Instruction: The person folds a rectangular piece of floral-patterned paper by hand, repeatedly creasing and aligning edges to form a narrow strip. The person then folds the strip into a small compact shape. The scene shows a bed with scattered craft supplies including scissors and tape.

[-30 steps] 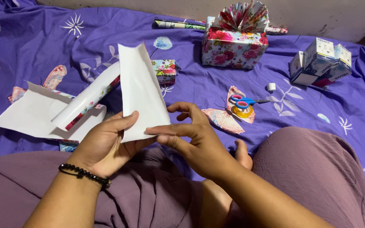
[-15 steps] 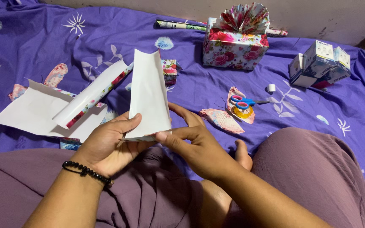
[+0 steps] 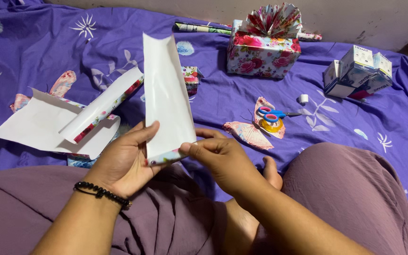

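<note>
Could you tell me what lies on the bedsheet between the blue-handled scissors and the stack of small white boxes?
In the head view, a small white tape roll lies between the scissors and the boxes; otherwise only purple bedsheet.

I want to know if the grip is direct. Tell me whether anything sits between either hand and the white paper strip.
Nothing visible does. The left hand and right hand both pinch the lower edge of the paper strip directly, bare fingers on paper, and it rises clear of the bedsheet.
</note>
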